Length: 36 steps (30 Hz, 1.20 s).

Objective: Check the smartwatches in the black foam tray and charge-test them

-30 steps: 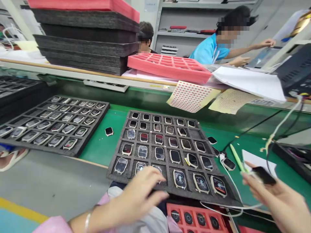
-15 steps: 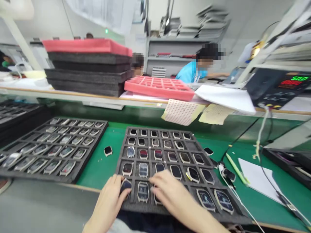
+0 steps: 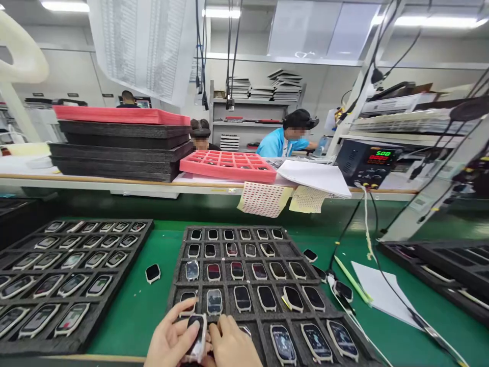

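Both my hands meet at the bottom edge over the near row of a black foam tray (image 3: pixel 290 250) full of smartwatch bodies. My left hand (image 3: pixel 171 339) pinches a smartwatch body (image 3: pixel 197 336), its fingers closed round the case. My right hand (image 3: pixel 231 346) presses against the same watch from the right, fingers curled on it. The tray's other cells hold several watch bodies with dark or lit screens.
A second black tray of watches (image 3: pixel 114 270) lies to the left, with a loose watch (image 3: pixel 153 272) on the green mat between. Right: cables, a green pen (image 3: pixel 349 280), white paper (image 3: pixel 376 290), a power supply (image 3: pixel 367 163). Behind: stacked foam trays (image 3: pixel 118 148), a red tray (image 3: pixel 229 165), seated workers.
The camera has tilted up, showing more of the room. My hands have drawn together at the tray's near edge and lifted a watch body out between them.
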Each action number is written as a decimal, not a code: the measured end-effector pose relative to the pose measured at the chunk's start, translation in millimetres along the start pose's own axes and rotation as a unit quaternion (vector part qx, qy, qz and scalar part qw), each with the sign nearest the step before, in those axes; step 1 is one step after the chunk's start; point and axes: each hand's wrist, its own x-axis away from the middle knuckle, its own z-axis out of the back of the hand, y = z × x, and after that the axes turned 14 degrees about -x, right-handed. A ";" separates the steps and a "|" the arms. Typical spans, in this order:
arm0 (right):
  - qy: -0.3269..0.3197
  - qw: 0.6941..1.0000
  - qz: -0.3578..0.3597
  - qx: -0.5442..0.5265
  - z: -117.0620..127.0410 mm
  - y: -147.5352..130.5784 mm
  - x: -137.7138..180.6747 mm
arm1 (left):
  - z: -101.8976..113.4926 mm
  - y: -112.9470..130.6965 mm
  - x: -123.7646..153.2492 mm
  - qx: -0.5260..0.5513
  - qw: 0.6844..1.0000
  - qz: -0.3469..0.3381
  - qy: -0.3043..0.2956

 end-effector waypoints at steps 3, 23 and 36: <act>-0.032 0.986 -0.046 -0.154 12.1 -5.1 -1.4 | -5.1 5.4 -1.9 0.057 0.998 0.010 -0.021; -0.055 0.608 -0.135 -0.781 62.5 14.6 3.7 | -20.4 11.2 9.8 -0.318 0.944 -0.082 0.038; -0.044 0.544 -0.151 -0.824 55.5 19.2 15.6 | -24.4 12.2 14.0 -0.285 0.958 -0.037 -0.006</act>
